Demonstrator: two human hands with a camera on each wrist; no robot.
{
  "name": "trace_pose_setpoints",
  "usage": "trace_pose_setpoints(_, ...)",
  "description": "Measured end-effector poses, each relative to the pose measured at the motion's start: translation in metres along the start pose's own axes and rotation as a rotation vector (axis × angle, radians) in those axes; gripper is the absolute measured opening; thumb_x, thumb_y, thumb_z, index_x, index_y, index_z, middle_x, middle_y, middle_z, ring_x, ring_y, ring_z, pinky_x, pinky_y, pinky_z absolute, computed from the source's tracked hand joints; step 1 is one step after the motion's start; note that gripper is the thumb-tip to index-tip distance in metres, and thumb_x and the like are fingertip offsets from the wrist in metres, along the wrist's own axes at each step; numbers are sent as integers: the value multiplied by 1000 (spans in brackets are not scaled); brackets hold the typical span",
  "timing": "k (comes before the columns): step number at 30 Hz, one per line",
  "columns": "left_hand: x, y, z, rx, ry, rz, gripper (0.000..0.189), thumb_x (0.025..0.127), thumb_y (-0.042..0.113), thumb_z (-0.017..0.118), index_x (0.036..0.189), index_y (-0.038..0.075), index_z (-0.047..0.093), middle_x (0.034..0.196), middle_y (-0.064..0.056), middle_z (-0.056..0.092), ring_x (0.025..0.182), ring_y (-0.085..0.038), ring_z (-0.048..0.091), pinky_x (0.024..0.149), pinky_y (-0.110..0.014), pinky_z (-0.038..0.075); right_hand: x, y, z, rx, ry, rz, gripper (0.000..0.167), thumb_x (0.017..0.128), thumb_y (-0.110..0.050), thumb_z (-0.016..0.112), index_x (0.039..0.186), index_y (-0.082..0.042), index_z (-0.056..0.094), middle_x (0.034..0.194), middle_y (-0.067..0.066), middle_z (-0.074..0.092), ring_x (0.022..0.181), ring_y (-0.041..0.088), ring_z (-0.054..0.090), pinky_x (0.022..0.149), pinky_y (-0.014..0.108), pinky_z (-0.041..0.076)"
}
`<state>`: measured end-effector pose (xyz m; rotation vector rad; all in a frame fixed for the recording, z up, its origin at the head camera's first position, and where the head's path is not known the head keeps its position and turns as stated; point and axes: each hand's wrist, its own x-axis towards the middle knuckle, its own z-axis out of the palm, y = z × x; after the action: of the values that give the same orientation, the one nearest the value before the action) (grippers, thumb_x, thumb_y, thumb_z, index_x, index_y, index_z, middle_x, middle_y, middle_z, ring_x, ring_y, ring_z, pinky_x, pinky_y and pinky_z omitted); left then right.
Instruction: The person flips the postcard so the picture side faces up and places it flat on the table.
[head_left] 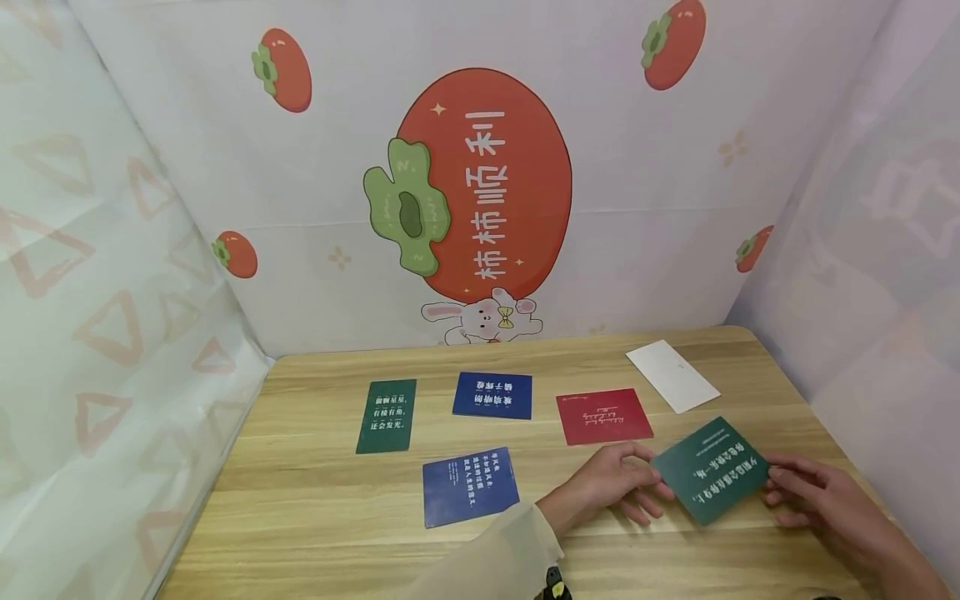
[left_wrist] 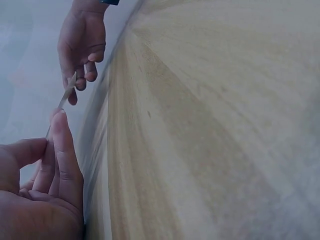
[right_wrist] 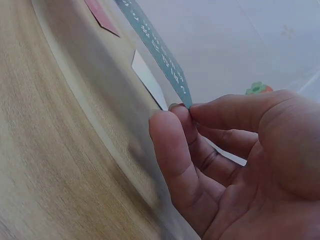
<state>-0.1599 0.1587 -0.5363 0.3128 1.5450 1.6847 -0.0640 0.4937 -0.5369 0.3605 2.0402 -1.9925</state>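
A green card with white writing is held above the right part of the table, between my two hands. My left hand pinches its left corner; the left wrist view shows the thumb and a fingertip on the card's thin edge. At the opposite corner, my right hand grips it between thumb and fingers. The right wrist view shows the green card running away from that pinch. Just behind it on the table lie a red card and a white card.
Further left on the wooden table lie a green card, a blue card and another blue card, close to the left forearm. A printed back sheet and side sheets surround the table.
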Motion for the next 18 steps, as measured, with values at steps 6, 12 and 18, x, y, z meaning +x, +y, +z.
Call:
trace_pose_setpoints(6, -1, 0, 0, -11, -16, -45, 18, 109, 16, 67, 127, 15, 64, 103, -15, 84, 82, -31, 83, 51, -27, 64, -1, 4, 2, -45, 16, 6, 39, 115, -14, 55, 110, -47, 75, 100, -7, 75, 88, 11, 71, 70, 35, 70)
trace_pose_setpoints(12, -1, 0, 0, -15, -37, -99, 22, 109, 18, 66, 131, 14, 63, 108, -16, 84, 84, -28, 83, 51, -26, 64, -2, -1, 2, -146, 33, 44, 30, 116, -17, 54, 115, -41, 72, 101, -7, 74, 88, 12, 71, 72, 37, 70)
trace_pose_setpoints(18, -3, 5, 0, -13, -22, -120, 20, 111, 21, 63, 129, 14, 65, 106, -17, 84, 70, -18, 78, 49, -25, 62, -3, -10, 7, -327, 58, 62, 40, 117, -21, 53, 143, 8, 55, 104, -3, 72, 86, 11, 69, 72, 37, 70)
